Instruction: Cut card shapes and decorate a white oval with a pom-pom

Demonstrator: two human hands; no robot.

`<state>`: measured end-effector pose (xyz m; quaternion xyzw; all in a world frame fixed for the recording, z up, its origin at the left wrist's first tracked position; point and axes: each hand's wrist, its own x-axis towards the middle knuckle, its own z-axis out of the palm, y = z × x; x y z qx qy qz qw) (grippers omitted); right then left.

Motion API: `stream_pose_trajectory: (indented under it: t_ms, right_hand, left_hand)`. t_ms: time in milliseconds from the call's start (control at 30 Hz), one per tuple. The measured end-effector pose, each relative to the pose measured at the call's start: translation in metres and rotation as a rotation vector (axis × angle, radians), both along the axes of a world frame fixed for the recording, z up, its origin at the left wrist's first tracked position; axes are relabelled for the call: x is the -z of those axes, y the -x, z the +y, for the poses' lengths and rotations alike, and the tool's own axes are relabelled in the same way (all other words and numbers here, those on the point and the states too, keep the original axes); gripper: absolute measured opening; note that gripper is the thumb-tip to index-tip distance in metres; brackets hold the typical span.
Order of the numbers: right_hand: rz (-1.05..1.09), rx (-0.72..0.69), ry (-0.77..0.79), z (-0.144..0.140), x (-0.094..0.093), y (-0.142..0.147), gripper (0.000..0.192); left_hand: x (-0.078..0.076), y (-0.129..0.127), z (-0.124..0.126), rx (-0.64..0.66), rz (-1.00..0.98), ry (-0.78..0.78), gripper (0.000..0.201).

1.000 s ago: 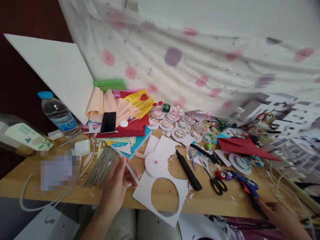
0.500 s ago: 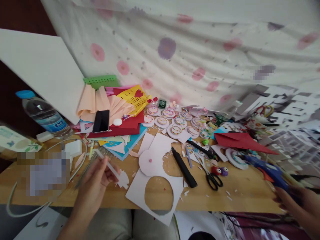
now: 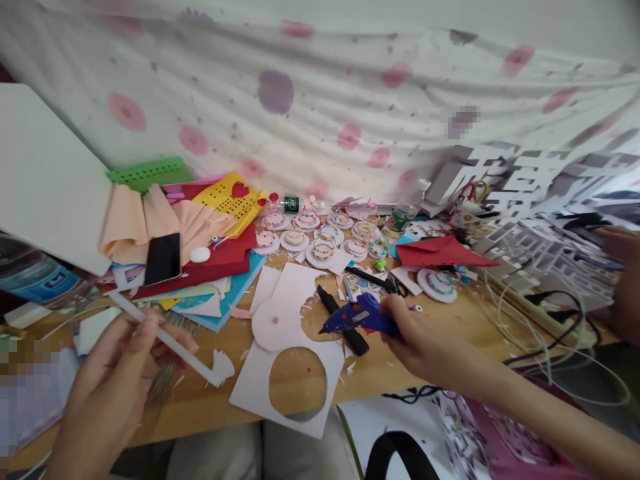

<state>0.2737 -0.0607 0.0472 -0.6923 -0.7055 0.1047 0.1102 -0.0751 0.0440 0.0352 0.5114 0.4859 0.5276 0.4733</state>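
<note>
Pinched in my left hand (image 3: 133,363) is a narrow white paper strip (image 3: 183,353), slanting down toward a small white scrap (image 3: 221,369). My right hand (image 3: 415,333) grips a blue glue gun (image 3: 363,315) whose nozzle points left over the table. Under the gun lies a black craft knife (image 3: 359,343), partly covered. Between the hands a white disc (image 3: 264,335) with a pink dot rests on white card (image 3: 334,373) with round cutouts.
Several small decorated discs (image 3: 323,252) stand at the back. Left are a phone (image 3: 163,259) and coloured paper (image 3: 227,260); right are a red folded sheet (image 3: 440,251), cables (image 3: 543,363) and white cut pieces (image 3: 530,253). Another person's hand (image 3: 625,267) shows at the right edge.
My right hand has brought the glue gun left from the table's right side to its middle. My left hand still holds the strip, now closer. The view has turned right.
</note>
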Motion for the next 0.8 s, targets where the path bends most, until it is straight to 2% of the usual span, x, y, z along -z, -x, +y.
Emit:
stream_pose_trajectory:
  t_ms: [100,133,233,367,467,633,800]
  right_hand:
    - [0.042,-0.082,0.121,0.004,-0.004,0.017,0.011]
    - [0.04,-0.112,0.101,0.005,-0.004,0.023,0.011]
    - [-0.04,-0.218,-0.023,0.008,-0.001,0.036,0.018]
    - [-0.202,-0.313,-0.179,0.009,-0.001,0.051,0.01]
    - [-0.268,-0.35,-0.297,0.007,-0.004,0.061,0.01]
    - [-0.313,-0.37,-0.36,0.006,-0.005,0.066,0.019]
    - [-0.311,-0.363,-0.324,0.007,-0.004,0.066,0.014]
  left_hand:
    - [-0.003,-0.007,0.002,0.097,0.01,-0.117,0.014]
    - [-0.007,-0.01,0.003,0.135,0.009,-0.166,0.013]
    - [-0.023,-0.026,0.008,0.231,0.012,-0.289,0.011]
    - [-0.054,-0.06,0.015,0.411,0.014,-0.473,0.006]
    - [-0.069,-0.084,0.018,0.549,0.037,-0.572,0.003]
    - [-0.07,-0.098,0.015,0.613,0.176,-0.632,0.005]
    - [-0.066,-0.095,0.013,0.658,0.306,-0.674,0.007]
